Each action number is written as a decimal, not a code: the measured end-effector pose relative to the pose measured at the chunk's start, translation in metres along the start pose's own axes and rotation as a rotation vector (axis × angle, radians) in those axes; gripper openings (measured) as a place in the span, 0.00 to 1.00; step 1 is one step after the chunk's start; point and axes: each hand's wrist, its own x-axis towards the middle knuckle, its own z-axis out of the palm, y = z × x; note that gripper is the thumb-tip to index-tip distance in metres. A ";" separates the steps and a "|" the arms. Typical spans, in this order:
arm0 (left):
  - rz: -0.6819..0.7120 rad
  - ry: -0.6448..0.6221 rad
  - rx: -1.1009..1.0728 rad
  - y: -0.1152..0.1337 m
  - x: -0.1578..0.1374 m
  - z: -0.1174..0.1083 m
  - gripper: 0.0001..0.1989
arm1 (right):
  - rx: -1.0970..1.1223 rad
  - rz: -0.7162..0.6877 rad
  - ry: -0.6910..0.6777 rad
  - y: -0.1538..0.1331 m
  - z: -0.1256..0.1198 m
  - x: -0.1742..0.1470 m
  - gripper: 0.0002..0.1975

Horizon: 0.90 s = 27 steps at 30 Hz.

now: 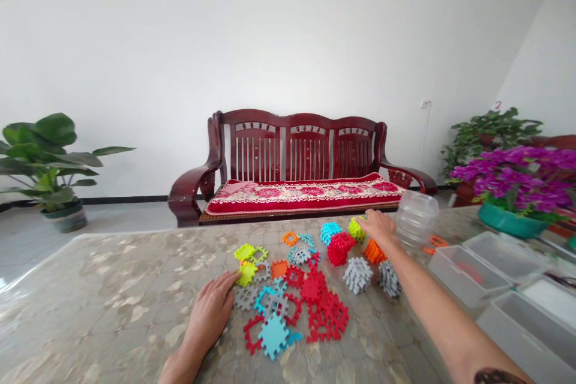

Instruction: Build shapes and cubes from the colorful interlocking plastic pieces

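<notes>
My left hand [215, 301] lies flat on the table, its fingertips at a yellow-green interlocking plastic tile [246, 274] on the left edge of a loose spread. In that spread are red tiles [314, 285], grey tiles [245, 297] and a light-blue tile [273, 336], some solid and some open frames. My right hand [379, 227] reaches across to a stack of yellow-green tiles [356, 230], with its fingers around the top. Close by stand stacks of blue tiles [330, 232], red tiles [341, 248], orange tiles [374, 251] and grey tiles [358, 275].
Clear plastic containers [416, 219] stand right of my right hand. Open translucent boxes [468, 279] line the table's right side, beside a teal pot of purple flowers [513, 219]. Orange scissors-like handles [435, 245] lie between them. A wooden bench [186, 192] stands beyond the table.
</notes>
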 end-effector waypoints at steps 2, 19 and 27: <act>0.001 -0.001 -0.001 0.001 -0.001 -0.001 0.23 | 0.082 -0.028 0.082 -0.002 -0.004 -0.010 0.23; -0.021 -0.070 -0.115 0.017 -0.003 -0.021 0.25 | 0.371 -0.541 -0.075 -0.075 0.053 -0.205 0.24; -0.032 -0.050 -0.139 0.017 -0.002 -0.022 0.23 | 0.578 -0.562 0.071 -0.078 0.075 -0.207 0.21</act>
